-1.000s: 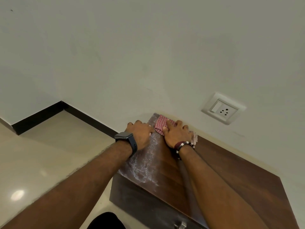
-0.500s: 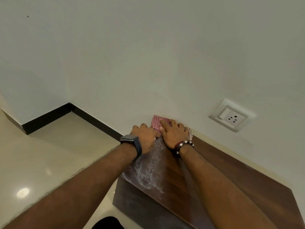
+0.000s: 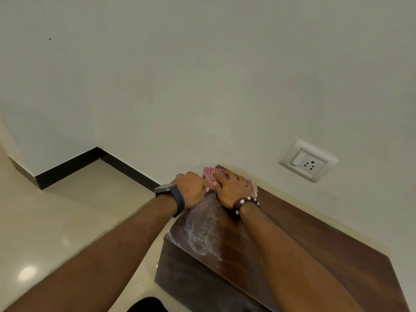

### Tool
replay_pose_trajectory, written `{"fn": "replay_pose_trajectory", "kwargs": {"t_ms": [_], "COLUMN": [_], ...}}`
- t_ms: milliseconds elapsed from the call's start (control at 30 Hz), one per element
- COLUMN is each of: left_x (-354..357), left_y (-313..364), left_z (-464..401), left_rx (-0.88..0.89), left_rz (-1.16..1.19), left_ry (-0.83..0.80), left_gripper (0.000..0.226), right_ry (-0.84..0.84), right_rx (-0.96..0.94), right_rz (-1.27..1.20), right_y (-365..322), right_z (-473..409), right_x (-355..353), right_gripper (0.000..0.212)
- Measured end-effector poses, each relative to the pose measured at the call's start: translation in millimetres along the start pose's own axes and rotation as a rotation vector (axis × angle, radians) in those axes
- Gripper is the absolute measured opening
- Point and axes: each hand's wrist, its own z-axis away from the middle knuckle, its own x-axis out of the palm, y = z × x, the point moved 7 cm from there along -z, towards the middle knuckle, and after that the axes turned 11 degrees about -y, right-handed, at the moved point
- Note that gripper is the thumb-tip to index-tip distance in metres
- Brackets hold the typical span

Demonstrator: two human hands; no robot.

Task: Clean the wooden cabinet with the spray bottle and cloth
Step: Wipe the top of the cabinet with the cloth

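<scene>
A dark wooden cabinet (image 3: 315,248) stands against the wall, its top streaked with white spray foam (image 3: 202,230) near the left end. A red-and-white checked cloth (image 3: 209,173) lies at the far left corner of the top. My right hand (image 3: 231,188) presses flat on the cloth, fingers spread. My left hand (image 3: 192,188), with a dark watch on the wrist, rests beside it at the cabinet's left edge, its fingertips touching the cloth. The spray bottle is not in view.
The white wall rises right behind the cabinet, with a switch-and-socket plate (image 3: 307,161) above the top. A black skirting (image 3: 74,164) runs along the glossy beige floor (image 3: 67,221) to the left. A dark shape (image 3: 147,305) sits at the bottom edge.
Both hands with the cloth have slid slightly further towards the far left corner of the cabinet top. The view has shifted a little to the right.
</scene>
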Motion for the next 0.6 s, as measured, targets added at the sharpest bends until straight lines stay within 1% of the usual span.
{"fn": "replay_pose_trajectory", "kwargs": {"t_ms": [67,167,267,300,400,500,600], "left_x": [-3.1,5.0,4.9,4.5,4.3,1.2,3.8], "left_y": [-8.8,-16.0,-22.2,-24.0,-27.3,-31.9,-34.3], "left_z": [11.5,25.6,35.6,38.1,42.8,45.7,49.6], "left_rx": [-0.018,-0.052,-0.089,-0.099,-0.118,-0.127,-0.13], "left_rz": [0.076,0.152,0.204,0.217,0.252,0.284,0.28], "left_ry": [0.111,0.16,0.217,0.232,0.241,0.267,0.249], "left_gripper": [0.035,0.032,0.03,0.03,0.027,0.022,0.021], "right_ry": [-0.007,-0.01,0.0,-0.006,-0.002,-0.003,-0.021], "right_rx": [-0.004,0.033,-0.04,-0.038,-0.009,-0.058,-0.013], "right_rz": [-0.004,-0.041,-0.022,-0.025,-0.05,-0.027,-0.088], "right_y": [2.5,-3.4,-9.4,-7.6,-7.3,-9.2,-11.9], "right_z": [5.0,9.3,15.7,16.8,21.2,27.4,30.4], "right_x": [3.4,6.0,13.7,15.6,18.8,22.8,21.7], "right_gripper": [0.054,0.052,0.052,0.053,0.053,0.054,0.053]}}
